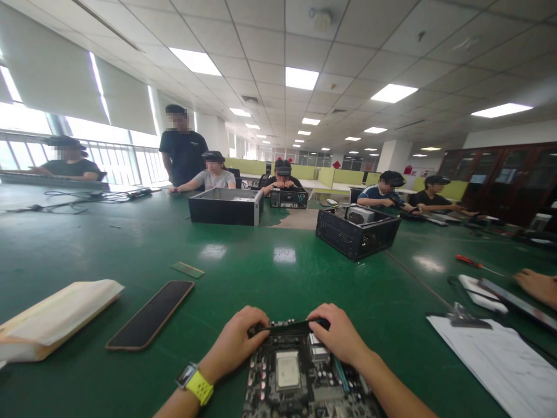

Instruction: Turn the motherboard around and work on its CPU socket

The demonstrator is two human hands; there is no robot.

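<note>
A motherboard lies in front of me, with a square metal-topped processor near its middle and a silver heatsink to the right of that. Across the board's far edge runs a thin dark strip; its exact kind is unclear. My left hand is closed on the strip's left end, thumb nearest me. At the other end, my right hand pinches it between thumb and fingers. Whether the strip touches the board I cannot tell. Hands and forearms cover parts of the board's sides.
Left of me are a phone, a paper packet and a small green circuit stick. A clipboard, a red screwdriver and another person's hand are at right. Open computer cases stand farther back; several people surround the table.
</note>
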